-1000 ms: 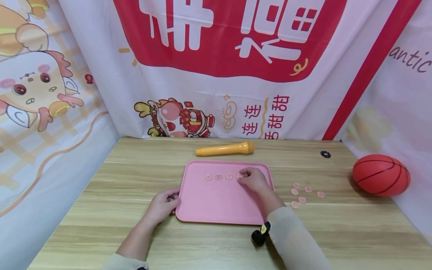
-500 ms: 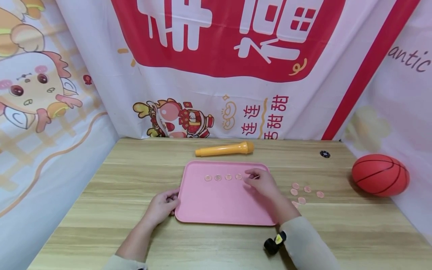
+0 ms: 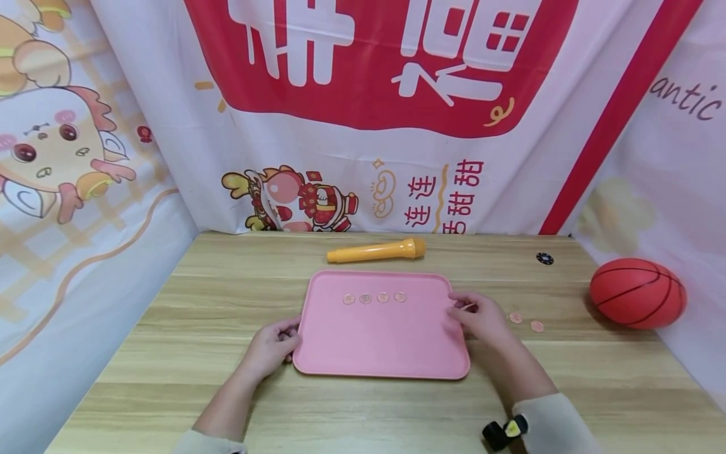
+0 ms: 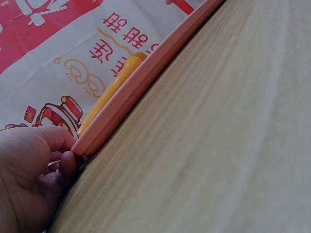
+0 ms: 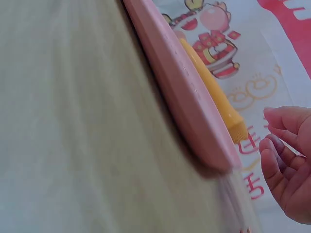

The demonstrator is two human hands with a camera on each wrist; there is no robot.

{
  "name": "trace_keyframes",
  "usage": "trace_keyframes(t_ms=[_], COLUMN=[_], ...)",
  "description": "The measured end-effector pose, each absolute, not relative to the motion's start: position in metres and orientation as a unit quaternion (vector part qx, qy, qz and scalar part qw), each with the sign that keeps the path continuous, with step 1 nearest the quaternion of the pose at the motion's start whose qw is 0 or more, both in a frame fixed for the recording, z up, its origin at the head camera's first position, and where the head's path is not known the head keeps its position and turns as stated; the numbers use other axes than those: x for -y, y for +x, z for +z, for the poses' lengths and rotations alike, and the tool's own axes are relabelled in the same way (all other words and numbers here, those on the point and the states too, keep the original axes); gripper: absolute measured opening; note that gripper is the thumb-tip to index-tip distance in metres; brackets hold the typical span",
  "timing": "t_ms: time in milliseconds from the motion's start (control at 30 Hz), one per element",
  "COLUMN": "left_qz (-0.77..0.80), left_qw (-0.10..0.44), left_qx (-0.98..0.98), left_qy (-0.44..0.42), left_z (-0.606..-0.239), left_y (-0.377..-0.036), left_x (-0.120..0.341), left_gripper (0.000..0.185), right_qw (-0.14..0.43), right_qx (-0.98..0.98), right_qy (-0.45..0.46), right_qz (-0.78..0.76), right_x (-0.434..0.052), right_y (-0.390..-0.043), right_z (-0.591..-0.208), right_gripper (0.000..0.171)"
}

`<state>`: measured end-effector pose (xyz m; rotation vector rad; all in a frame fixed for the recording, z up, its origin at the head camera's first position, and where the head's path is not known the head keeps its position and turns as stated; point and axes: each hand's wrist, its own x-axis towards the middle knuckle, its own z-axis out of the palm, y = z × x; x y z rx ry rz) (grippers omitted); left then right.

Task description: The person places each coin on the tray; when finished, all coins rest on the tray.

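Note:
In the head view a pink tray (image 3: 380, 340) lies on the table, with a row of several copper-coloured coins (image 3: 383, 297) near its far side. My left hand (image 3: 271, 347) holds the tray's left edge between thumb and fingers; the left wrist view shows that grip at the tray's corner (image 4: 87, 145). Over the tray's right edge is my right hand (image 3: 482, 318), its fingers loosely bent. A gap shows between thumb and fingertips of the right hand (image 5: 289, 162) in the right wrist view, with nothing held. Two loose coins (image 3: 537, 326) show beyond it; the hand and forearm hide others.
A yellow toy microphone (image 3: 374, 251) lies behind the tray. Toward the right stand a red toy basketball (image 3: 638, 293) and, farther back, a black-and-white chip (image 3: 545, 258). Printed cloth (image 3: 363, 120) hangs along the back and sides of the wooden table (image 3: 363, 416).
My right hand has left the last coin of the row and moved right, across the tray's right edge toward the loose coins. My left hand has stayed on the tray.

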<state>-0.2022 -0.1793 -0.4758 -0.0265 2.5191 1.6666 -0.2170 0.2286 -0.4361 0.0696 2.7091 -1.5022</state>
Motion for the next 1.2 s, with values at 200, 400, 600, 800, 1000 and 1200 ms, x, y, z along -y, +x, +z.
trace_keyframes(t_ms=[200,400,600,800,1000,1200], left_qz=[0.550,0.551,0.551,0.551,0.551,0.551], left_qw=[0.060,0.059,0.059,0.058,0.059,0.058], left_qx=[-0.833,-0.832,-0.832,-0.833,-0.832,-0.833], left_qy=[-0.009,-0.009,-0.008,-0.006,-0.006,-0.005], left_z=[-0.477,-0.477,-0.476,-0.475,-0.475,-0.476], left_y=[-0.202,-0.202,-0.202,-0.201,-0.201,-0.202], left_x=[0.179,0.179,0.179,0.179,0.179,0.179], left_gripper=[0.046,0.046,0.046,0.046,0.046,0.046], right_qw=[0.008,0.027,0.021,0.034,0.019,0.032], right_qx=[-0.884,-0.868,-0.869,-0.886,-0.909,-0.927], right_qy=[0.029,0.044,0.047,0.067,0.048,0.044], right_qz=[-0.467,-0.494,-0.493,-0.458,-0.414,-0.371], right_x=[-0.251,-0.268,-0.283,-0.293,-0.301,-0.303], right_y=[-0.204,-0.194,-0.187,-0.181,-0.173,-0.170], right_z=[-0.442,-0.446,-0.451,-0.453,-0.456,-0.461], right_gripper=[0.044,0.047,0.049,0.049,0.047,0.046])
